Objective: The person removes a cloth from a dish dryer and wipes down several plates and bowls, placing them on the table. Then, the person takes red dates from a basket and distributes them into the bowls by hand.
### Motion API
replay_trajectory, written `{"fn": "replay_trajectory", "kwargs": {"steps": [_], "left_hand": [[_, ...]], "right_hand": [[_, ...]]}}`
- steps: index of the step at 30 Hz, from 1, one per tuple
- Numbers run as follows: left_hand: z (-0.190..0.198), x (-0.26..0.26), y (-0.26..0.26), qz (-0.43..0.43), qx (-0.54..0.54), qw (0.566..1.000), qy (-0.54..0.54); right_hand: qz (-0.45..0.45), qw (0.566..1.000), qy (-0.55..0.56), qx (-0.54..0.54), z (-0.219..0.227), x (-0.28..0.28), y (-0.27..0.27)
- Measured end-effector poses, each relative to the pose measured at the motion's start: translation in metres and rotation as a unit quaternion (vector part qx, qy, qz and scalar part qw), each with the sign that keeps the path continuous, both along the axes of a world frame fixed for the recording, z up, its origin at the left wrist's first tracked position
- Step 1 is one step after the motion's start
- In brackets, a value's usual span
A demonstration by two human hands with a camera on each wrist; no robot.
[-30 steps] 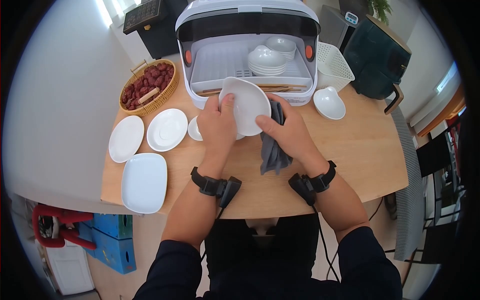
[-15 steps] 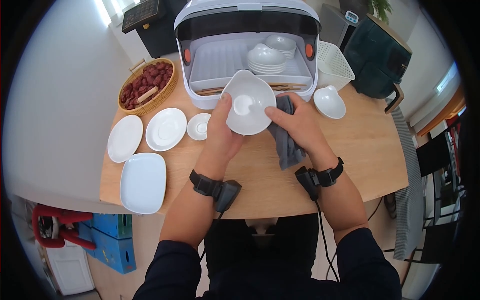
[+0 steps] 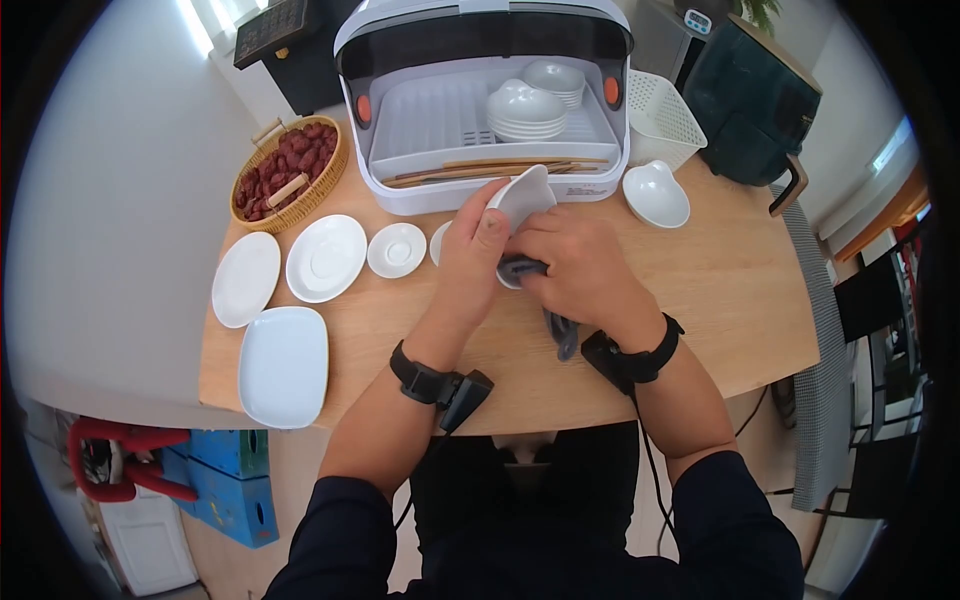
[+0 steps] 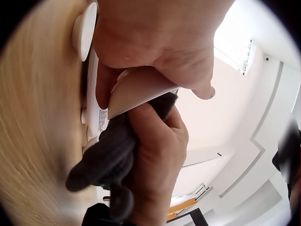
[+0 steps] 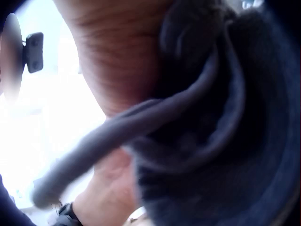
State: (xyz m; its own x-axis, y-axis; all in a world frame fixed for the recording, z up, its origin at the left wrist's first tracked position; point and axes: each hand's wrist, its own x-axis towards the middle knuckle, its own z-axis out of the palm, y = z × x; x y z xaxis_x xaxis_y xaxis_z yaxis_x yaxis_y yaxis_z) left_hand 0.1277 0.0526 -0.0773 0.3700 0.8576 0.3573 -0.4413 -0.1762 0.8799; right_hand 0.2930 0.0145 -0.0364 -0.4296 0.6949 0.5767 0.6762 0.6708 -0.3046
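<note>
My left hand [image 3: 472,245] grips a white spouted bowl [image 3: 524,196] by its side, thumb along the near wall, the bowl tipped on edge above the table. A dark grey cloth [image 3: 522,268] is bunched in my right hand [image 3: 582,262], whose fingers reach in at the bowl. In the left wrist view the cloth [image 4: 110,153] hangs below the bowl's rim, and the right hand [image 4: 160,146] holds it against the bowl [image 4: 138,89]. Grey folds of cloth [image 5: 188,113] fill much of the right wrist view.
On the wooden table [image 3: 690,310], white plates [image 3: 326,258], a square plate [image 3: 284,366] and a saucer [image 3: 396,250] lie left. Behind stands a dish box [image 3: 400,200] with stacked bowls [image 3: 528,112] and chopsticks. A spouted bowl [image 3: 656,194], white basket [image 3: 664,120] and air fryer [image 3: 755,105] are right; a date basket [image 3: 292,212] is back left.
The bowl has turned from facing up to standing tipped on edge. My right hand has moved left from the bowl's rim, bringing the cloth in against the bowl.
</note>
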Motion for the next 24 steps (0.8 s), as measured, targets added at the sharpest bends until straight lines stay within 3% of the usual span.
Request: {"fn": "replay_trajectory", "kwargs": {"steps": [1, 3, 4, 6, 7, 9, 10, 11, 12, 13, 15, 17, 18, 20, 23, 24], "left_hand": [[-0.001, -0.001, 0.0, -0.001, -0.012, 1.0, -0.004], [0.001, 0.002, -0.003, -0.007, -0.025, 1.0, -0.007], [0.003, 0.004, -0.005, -0.02, -0.058, 0.998, -0.033], [0.009, 0.006, -0.008, -0.036, -0.091, 0.994, -0.058], [0.013, 0.006, -0.008, -0.057, -0.083, 0.993, -0.062], [0.016, 0.005, -0.006, -0.073, -0.074, 0.992, -0.07], [0.016, 0.004, -0.006, -0.085, -0.081, 0.99, -0.081], [0.016, 0.003, -0.006, -0.099, -0.089, 0.987, -0.091], [0.015, 0.003, -0.005, -0.105, -0.091, 0.986, -0.095], [0.012, 0.005, -0.005, -0.105, -0.092, 0.986, -0.096], [0.006, 0.012, -0.007, -0.081, -0.072, 0.991, -0.077], [0.004, 0.01, -0.008, -0.084, -0.06, 0.991, -0.08], [0.005, 0.007, -0.007, -0.079, -0.083, 0.99, -0.078], [0.006, 0.002, -0.007, -0.07, -0.106, 0.989, -0.079], [0.012, -0.001, -0.003, -0.058, -0.092, 0.992, -0.07], [0.014, -0.001, -0.001, -0.042, -0.09, 0.992, -0.082]], "right_hand": [[-0.004, 1.0, 0.003, 0.0, 0.0, 0.002, 0.0], [0.088, 0.977, 0.112, -0.159, 0.002, 0.007, 0.0], [0.085, 0.977, 0.113, -0.159, 0.003, 0.007, -0.001], [0.075, 0.872, 0.388, -0.291, 0.006, 0.004, -0.004], [0.075, 0.872, 0.387, -0.29, 0.01, 0.004, -0.006], [0.074, 0.782, 0.55, -0.284, 0.017, 0.005, -0.007], [0.049, 0.814, 0.522, -0.251, 0.014, 0.007, -0.003], [0.051, 0.814, 0.52, -0.253, 0.012, 0.004, 0.0], [-0.027, 0.923, 0.376, -0.07, 0.01, 0.001, 0.003], [-0.104, 0.966, 0.206, 0.117, 0.007, -0.002, 0.004], [-0.109, 0.968, 0.174, 0.146, 0.001, -0.011, 0.002], [0.006, 0.955, 0.296, 0.011, 0.0, -0.018, 0.0], [0.008, 0.956, 0.294, 0.011, 0.002, -0.015, 0.0], [0.157, 0.932, 0.238, -0.224, 0.009, 0.0, -0.002], [0.151, 0.93, 0.147, -0.302, 0.026, 0.016, -0.008], [0.108, 0.935, 0.147, -0.304, 0.028, 0.019, -0.01]]}}
